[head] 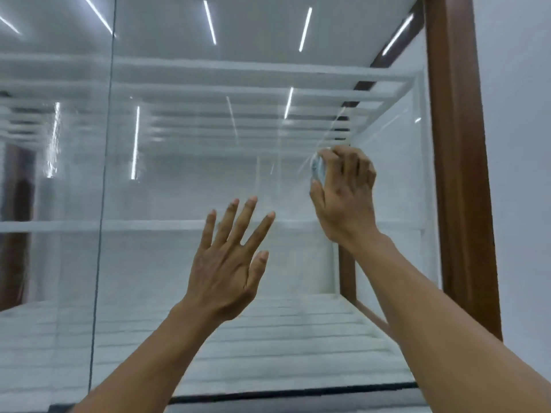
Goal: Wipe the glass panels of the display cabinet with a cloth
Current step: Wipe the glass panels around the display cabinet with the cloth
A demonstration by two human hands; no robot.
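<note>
**Glass cabinet wipe-down, working the right side of the panel**

Biggest thing in view is the display cabinet [459, 174] itself: brown wooden frame down the right, white shelves inside, ceiling light strips reflecting all over it. The glass panel [208, 144] in front fills most of the view, and a vertical seam [104, 174] on the left marks where the next pane begins.

Left hand [229, 263] is open, fingers spread, holding nothing, raised flat toward the glass. I'd guess it's there to brace or steady, though I can't tell if it actually touches the pane.

Right hand [343, 192] is up near the frame, clenched around a small bunched cloth [316, 171], a pale bit poking out past the fingers, pressed against the glass. Balling it up probably gives firmer pressure on smears. Faint streaks curve up from it.
</note>
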